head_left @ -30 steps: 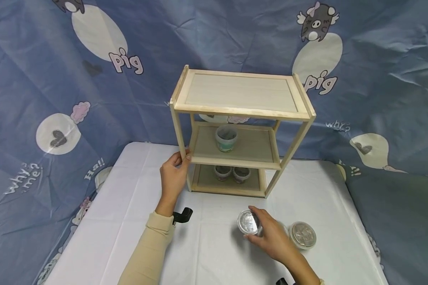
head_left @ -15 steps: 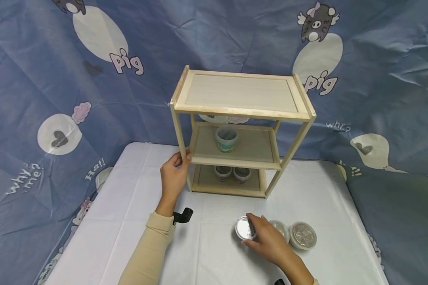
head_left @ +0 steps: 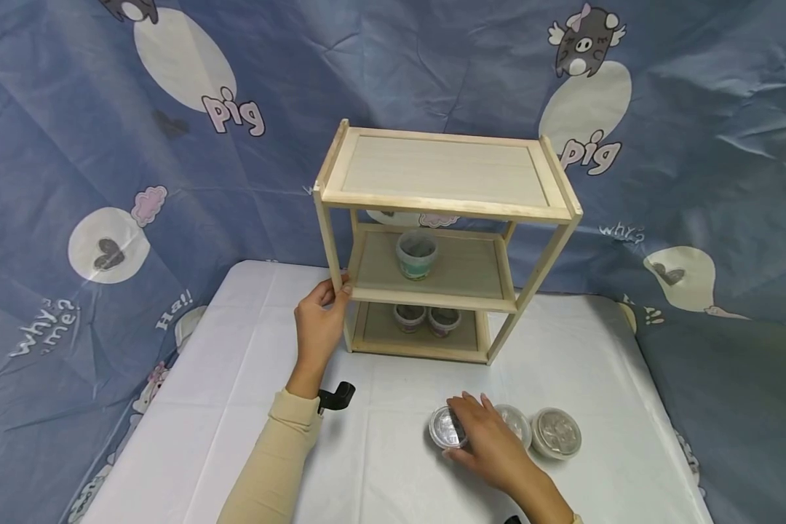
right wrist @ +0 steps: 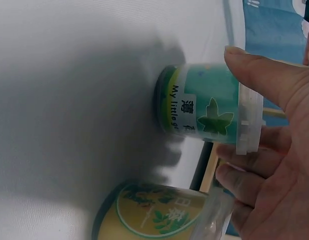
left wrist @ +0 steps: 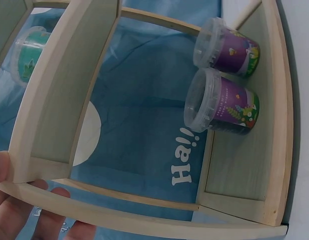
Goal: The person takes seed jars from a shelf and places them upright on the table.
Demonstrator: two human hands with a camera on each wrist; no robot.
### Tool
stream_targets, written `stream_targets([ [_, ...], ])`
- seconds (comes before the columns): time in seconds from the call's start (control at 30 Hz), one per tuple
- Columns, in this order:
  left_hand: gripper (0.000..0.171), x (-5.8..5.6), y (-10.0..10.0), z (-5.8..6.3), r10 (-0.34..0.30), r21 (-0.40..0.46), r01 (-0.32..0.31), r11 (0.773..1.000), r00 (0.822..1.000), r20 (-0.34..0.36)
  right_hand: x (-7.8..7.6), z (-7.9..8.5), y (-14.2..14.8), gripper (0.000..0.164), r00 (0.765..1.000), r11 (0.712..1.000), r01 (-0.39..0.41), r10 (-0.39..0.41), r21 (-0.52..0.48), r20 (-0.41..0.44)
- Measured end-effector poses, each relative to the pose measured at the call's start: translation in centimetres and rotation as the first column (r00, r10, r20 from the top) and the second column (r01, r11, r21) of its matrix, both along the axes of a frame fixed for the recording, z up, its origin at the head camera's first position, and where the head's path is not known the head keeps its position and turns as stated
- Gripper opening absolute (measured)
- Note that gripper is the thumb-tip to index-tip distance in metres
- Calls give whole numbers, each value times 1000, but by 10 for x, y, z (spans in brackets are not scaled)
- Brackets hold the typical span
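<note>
My left hand (head_left: 319,324) grips the left front post of a wooden three-tier shelf rack (head_left: 442,171), at the middle shelf's corner. On the table in front of the rack stands a teal plastic cup (right wrist: 207,102) with a clear lid and a leaf label. Around its rim is my right hand (head_left: 494,447), thumb at one side and loosely bent fingers at the other, spread a little wider than the lid in the head view. A yellow lidded cup (right wrist: 154,212) stands close beside it, partly under the hand.
Another lidded tub (head_left: 557,433) stands at the far right of the row. The middle shelf holds an open teal cup (head_left: 415,255); two purple-labelled cups (left wrist: 237,102) sit on the bottom shelf. A blue printed cloth (head_left: 268,58) hangs behind the white table (head_left: 393,473).
My right hand has lowered the teal cup and moved it slightly left and toward me onto the table. Its fingers have loosened around the lid. The left hand stays on the post.
</note>
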State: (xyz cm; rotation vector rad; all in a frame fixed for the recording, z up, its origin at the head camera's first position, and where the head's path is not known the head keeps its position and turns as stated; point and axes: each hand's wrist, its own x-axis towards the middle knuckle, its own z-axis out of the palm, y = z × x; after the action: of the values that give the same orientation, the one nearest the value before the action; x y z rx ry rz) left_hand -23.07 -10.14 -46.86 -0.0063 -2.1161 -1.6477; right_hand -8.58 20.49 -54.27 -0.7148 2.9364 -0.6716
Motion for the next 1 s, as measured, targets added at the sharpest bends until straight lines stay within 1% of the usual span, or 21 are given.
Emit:
stream_targets([
  [0.23,23,0,-1,-1,4,3,-4,1000,1000,4,0,1,1,81,1000,1000,1,-1,19,-3],
  [0.5,23,-1,0,-2,7,10,-7,1000,1000,7,-1,6,3,79,1000,999,-4,5,49,-12],
  [1.0,23,-2,-1,-3,-4,19,4,1000,1000,-2,0,12,7,78,1000,998,-9,8,57,27],
])
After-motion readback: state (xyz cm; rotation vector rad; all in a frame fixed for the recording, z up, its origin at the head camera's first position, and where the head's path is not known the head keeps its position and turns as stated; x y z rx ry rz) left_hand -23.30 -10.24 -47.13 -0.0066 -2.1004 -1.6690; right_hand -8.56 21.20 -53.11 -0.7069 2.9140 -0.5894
